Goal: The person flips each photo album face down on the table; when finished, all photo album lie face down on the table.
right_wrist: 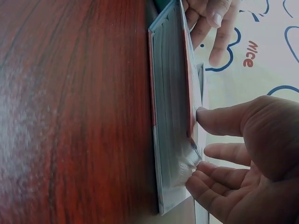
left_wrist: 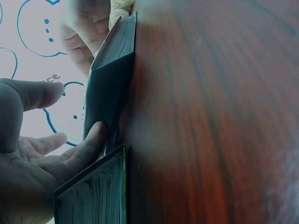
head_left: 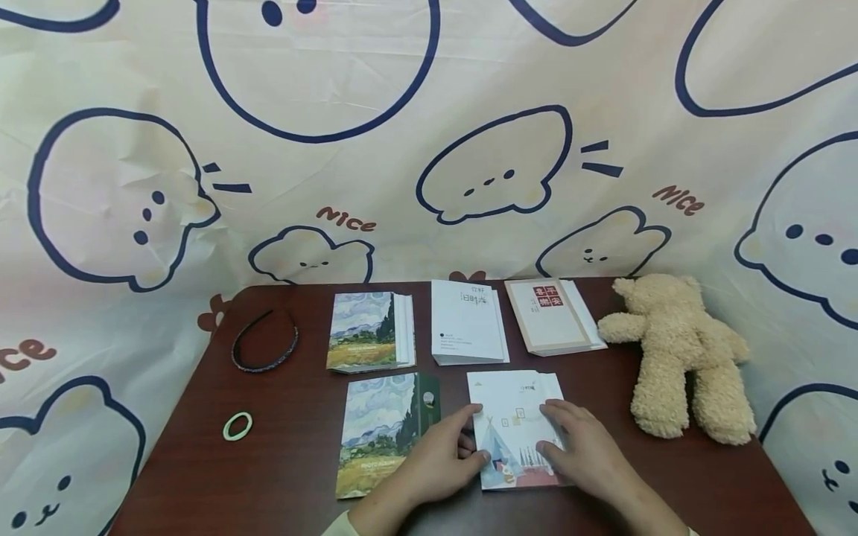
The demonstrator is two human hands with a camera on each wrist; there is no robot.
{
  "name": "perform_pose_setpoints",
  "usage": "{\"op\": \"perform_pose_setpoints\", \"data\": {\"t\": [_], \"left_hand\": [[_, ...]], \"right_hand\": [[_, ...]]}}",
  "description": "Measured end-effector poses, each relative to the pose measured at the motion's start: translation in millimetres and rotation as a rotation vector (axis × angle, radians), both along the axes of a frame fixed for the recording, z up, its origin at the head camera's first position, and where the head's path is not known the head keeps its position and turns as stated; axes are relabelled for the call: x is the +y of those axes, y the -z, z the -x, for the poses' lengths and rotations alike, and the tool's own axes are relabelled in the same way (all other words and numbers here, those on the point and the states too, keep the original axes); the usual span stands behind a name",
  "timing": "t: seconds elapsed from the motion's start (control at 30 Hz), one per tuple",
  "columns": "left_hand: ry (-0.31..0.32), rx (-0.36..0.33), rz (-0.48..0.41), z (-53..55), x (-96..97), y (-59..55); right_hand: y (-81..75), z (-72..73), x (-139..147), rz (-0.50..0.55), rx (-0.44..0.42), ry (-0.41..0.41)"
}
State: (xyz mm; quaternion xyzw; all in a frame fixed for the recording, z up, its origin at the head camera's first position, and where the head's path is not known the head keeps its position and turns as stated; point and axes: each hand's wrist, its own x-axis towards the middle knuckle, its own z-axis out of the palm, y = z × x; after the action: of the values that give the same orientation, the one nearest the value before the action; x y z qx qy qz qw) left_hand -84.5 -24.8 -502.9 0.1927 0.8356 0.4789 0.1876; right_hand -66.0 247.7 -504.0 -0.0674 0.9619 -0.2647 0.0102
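A thick white photo album with a tent picture lies near the table's front. My left hand touches its left side; in the left wrist view a fingertip meets the dark spine, with the thumb apart. On the right, my right hand rests its thumb on the cover and its fingers along the edge. The right wrist view shows the album's page edges between the covers and fingertips at a clear, bent flap. Beside my left hand lies a landscape-cover album with a green button strap.
Behind stand three more book-like items: a landscape one, a white one and a cream one. A teddy bear lies at the right. Far left are a dark headband and a pale green ring.
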Motion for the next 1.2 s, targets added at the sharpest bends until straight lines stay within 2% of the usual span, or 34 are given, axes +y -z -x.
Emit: {"op": "perform_pose_setpoints", "data": {"t": [0.27, 0.43, 0.67, 0.93, 1.2], "left_hand": [[-0.028, -0.003, -0.038, 0.9, -1.8, 0.8], [-0.037, -0.022, -0.023, 0.8, -7.0, -2.0], [-0.043, -0.025, -0.025, -0.7, -13.4, -6.2], [-0.042, -0.018, -0.087, -0.4, -15.8, -13.6], [-0.039, -0.057, -0.131, 1.0, -18.5, -14.9]], "right_hand": [[0.1, 0.2, -3, 0.038, -0.015, 0.004], [0.9, 1.3, -8, 0.05, -0.01, 0.0], [-1.6, 2.5, -15, 0.071, -0.046, 0.0], [-4.9, 3.9, -13, 0.098, -0.044, -0.003], [-4.1, 4.7, -12, 0.122, -0.04, -0.005]]}}
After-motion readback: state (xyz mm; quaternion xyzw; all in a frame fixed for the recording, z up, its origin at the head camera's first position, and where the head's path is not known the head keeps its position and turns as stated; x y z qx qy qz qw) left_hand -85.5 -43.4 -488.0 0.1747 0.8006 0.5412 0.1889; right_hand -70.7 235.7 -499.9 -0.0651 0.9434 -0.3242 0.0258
